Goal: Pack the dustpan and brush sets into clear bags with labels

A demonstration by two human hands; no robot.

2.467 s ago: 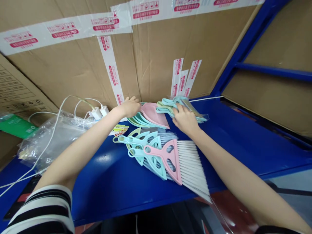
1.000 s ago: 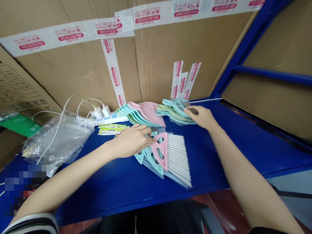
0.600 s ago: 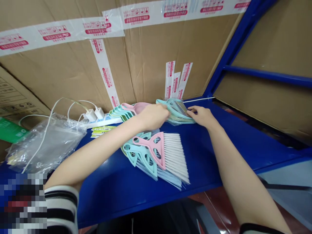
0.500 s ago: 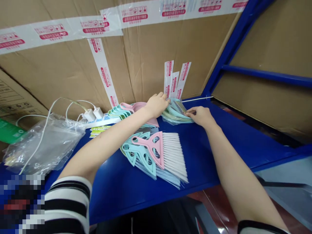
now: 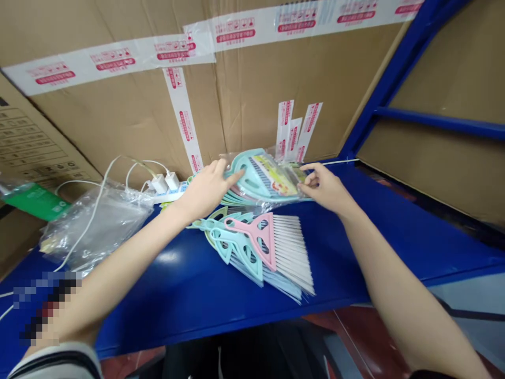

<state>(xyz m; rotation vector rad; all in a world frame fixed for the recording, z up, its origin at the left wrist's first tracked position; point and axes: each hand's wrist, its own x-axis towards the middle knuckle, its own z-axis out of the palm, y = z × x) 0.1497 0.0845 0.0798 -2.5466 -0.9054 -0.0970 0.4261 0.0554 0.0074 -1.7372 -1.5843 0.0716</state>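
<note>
A clear plastic bag holding a light-blue dustpan set with a yellow label card (image 5: 272, 176) lies tilted between my hands at the back of the table. My left hand (image 5: 209, 189) grips its left end, thumb over the top and the other fingers partly hidden. At its right end my right hand (image 5: 325, 189) pinches the plastic edge between thumb and fingers. More light-blue dustpan edges show beneath the bag. Nearer to me lies a pile of small hand brushes: a pink brush (image 5: 256, 231) with white bristles on top of light-blue brushes (image 5: 239, 250).
A white power strip (image 5: 168, 196) with plugs and white cables sits back left. Clear plastic bags (image 5: 102, 221) lie on the left of the blue table (image 5: 189, 300). A taped cardboard box (image 5: 244, 95) stands behind, with a blue metal frame (image 5: 394, 79) on the right.
My left hand has moved left. The bagged dustpan set now shows its label card between my hands; my right hand stays at the right end. The view has shifted slightly.
</note>
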